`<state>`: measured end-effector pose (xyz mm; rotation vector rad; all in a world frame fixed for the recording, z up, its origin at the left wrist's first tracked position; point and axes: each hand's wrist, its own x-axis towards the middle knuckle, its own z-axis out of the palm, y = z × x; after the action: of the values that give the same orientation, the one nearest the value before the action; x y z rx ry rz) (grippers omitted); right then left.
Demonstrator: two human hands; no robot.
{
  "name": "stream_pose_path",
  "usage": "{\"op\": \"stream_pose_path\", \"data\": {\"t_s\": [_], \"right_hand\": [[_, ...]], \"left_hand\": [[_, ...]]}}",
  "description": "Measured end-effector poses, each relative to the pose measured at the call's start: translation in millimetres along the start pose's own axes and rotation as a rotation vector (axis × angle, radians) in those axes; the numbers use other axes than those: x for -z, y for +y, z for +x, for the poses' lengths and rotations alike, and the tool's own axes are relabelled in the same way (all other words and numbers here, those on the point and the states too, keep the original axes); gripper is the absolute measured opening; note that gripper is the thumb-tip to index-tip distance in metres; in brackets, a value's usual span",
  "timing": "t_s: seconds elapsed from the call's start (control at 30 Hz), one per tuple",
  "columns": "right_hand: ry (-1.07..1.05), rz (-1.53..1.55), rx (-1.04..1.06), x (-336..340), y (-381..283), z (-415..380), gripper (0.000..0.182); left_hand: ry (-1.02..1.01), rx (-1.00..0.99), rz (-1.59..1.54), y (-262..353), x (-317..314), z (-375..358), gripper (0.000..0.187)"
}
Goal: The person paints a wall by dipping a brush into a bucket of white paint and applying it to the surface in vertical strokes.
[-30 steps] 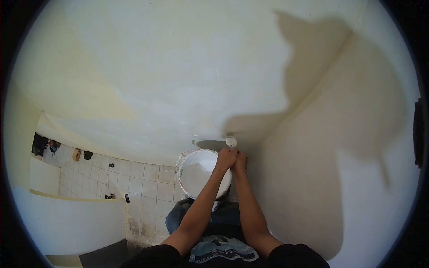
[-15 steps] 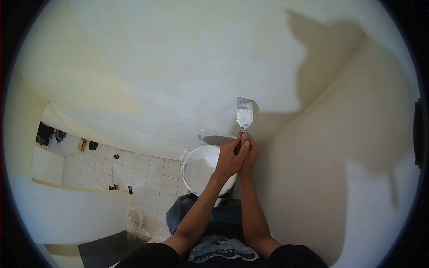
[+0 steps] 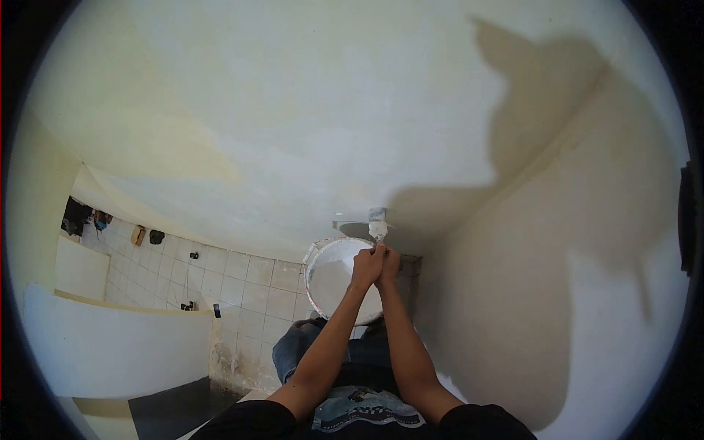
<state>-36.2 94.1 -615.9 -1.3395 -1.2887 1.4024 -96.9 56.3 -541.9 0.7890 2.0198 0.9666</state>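
Observation:
My left hand [image 3: 366,266] and my right hand [image 3: 389,266] are closed together round the handle of a paintbrush [image 3: 378,222]. White paint coats the brush's lower part, and its grey bristles point up, right at the pale wall [image 3: 293,132]. Most of the handle is hidden by my fingers. Just below my hands stands a white bucket [image 3: 308,284] with a paint-smeared rim and whitish paint inside. My forearms overlap its right side in this view.
A side wall [image 3: 499,315] meets the painted wall in a corner on my right, under a large shadow. To the left run floor tiles [image 3: 235,268], a low partition [image 3: 125,330] and several small items along the far wall.
Both hands have come down and slightly left with the paintbrush, from higher on the wall to just above the bucket's far rim. My grip stays on the handle.

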Motion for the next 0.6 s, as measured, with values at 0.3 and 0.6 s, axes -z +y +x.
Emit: {"op": "stream_pose_path", "data": {"t_s": [0.3,0.6], "right_hand": [[-0.059,0.179,0.135,-15,-50,-3,0.034],[-0.010,0.382,0.237,-23,-120,-44,0.032]], "left_hand": [[0.026,-0.272,-0.170,31,40,-8,0.051],[0.089,-0.579,-0.301,57,74,-43,0.036]]}}
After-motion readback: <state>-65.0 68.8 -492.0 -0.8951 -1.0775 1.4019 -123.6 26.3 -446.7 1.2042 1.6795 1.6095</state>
